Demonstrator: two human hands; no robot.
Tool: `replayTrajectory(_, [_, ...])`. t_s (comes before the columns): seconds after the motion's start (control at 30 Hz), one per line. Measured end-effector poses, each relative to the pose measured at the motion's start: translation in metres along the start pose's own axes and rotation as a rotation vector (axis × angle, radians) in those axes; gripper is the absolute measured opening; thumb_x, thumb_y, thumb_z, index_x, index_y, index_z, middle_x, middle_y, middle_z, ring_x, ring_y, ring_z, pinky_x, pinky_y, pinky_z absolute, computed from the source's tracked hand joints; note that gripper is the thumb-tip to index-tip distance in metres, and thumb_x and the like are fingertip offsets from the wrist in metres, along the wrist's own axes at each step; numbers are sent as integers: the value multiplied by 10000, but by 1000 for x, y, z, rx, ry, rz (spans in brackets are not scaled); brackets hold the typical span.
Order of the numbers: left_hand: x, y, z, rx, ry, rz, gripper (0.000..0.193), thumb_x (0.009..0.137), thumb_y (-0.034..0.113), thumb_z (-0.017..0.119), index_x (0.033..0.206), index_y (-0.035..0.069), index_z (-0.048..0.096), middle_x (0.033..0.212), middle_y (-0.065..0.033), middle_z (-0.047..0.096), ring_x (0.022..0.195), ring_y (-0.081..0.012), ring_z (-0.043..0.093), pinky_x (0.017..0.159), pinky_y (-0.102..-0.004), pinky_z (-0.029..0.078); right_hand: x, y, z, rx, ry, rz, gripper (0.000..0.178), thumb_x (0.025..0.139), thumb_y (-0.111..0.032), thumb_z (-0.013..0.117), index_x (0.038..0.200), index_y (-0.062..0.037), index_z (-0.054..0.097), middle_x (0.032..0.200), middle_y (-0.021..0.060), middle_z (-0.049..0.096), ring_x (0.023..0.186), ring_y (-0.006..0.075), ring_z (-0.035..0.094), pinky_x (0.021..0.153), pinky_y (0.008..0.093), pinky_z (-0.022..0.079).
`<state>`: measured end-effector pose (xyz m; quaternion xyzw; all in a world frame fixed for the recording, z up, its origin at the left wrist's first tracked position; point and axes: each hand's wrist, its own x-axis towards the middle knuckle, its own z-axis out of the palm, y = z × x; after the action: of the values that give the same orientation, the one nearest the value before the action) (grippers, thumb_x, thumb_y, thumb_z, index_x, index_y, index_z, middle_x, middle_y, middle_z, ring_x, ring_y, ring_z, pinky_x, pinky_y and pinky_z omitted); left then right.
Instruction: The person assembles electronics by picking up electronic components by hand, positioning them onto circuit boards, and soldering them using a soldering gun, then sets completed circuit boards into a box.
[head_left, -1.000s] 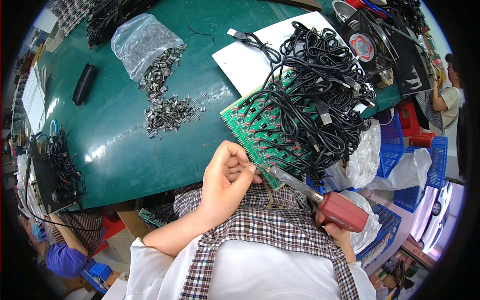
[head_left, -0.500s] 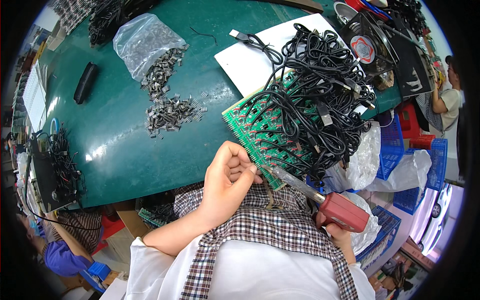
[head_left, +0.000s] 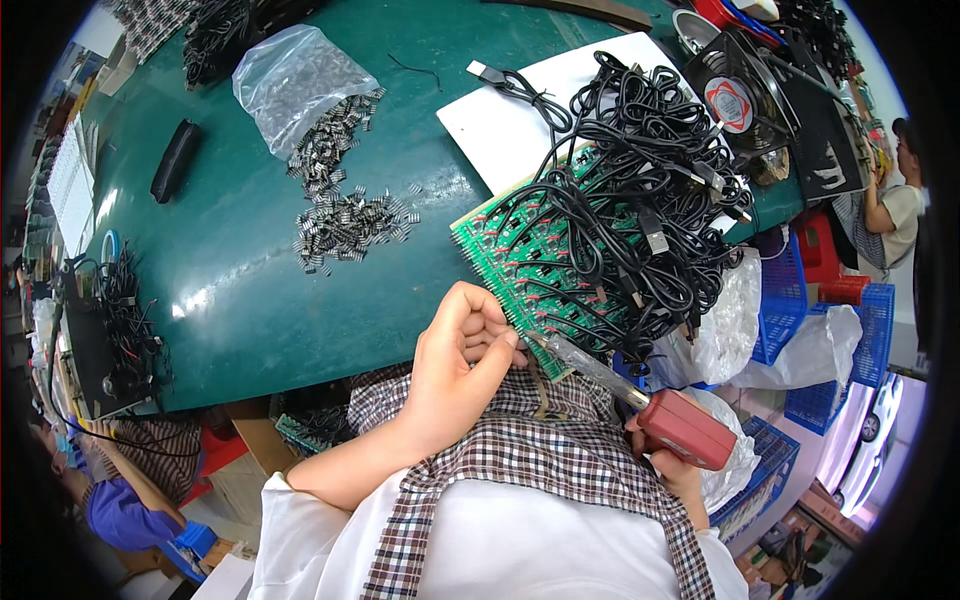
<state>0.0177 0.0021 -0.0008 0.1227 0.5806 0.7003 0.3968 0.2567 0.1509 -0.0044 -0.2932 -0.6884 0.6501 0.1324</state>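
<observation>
A panel of green circuit boards (head_left: 490,262) lies at the near right edge of the table, with black USB cables (head_left: 640,170) heaped over it and their wires running onto the boards. My left hand (head_left: 450,350) is closed in a pinch against the panel's near left edge; whatever is between its fingertips is too small to make out. In my right hand (head_left: 675,475) is a red-handled soldering gun (head_left: 688,428). Its metal barrel slants up to the left, the tip by the board edge close to my left fingertips.
Small metal connectors (head_left: 350,228) spill from a clear plastic bag (head_left: 300,88) on the green table (head_left: 240,320). A white board (head_left: 470,125) lies under the cables. A fan (head_left: 735,100) stands at the far right, blue crates (head_left: 785,290) below it. Other people sit at both sides.
The view has shifted slightly, moving the table things a little. Both hands and the soldering gun keep nearly the same place at the board edge.
</observation>
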Motion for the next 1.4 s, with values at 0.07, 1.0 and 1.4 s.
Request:
replayTrajectory(0.07, [0, 0, 0, 7, -2, -2, 145, 833, -50, 461, 897, 29, 357, 793, -77, 518, 703, -132, 573, 655, -248, 492, -1, 2, -2, -27, -14, -4, 626, 618, -317, 751, 1058, 76, 543, 833, 106, 645, 693, 194, 634, 651, 268, 482])
replayTrajectory(1.0, [20, 27, -79, 1227, 603, 331, 95, 731, 79, 637, 793, 46, 573, 755, -80, 544, 647, -258, 544, 579, -330, 427, 4, -21, 18, 165, 72, 43, 603, 616, -424, 748, 876, 89, 567, 665, 70, 599, 511, 122, 542, 484, 211, 413])
replayTrajectory(1.4, [20, 21, -81, 1149, 566, 618, 113, 702, -14, 641, 769, -7, 550, 690, -78, 526, 576, -177, 520, 523, -291, 410, -10, 15, -3, 27, -54, -166, 674, 686, -289, 702, 1181, 78, 428, 767, 130, 638, 531, 159, 581, 509, 241, 459])
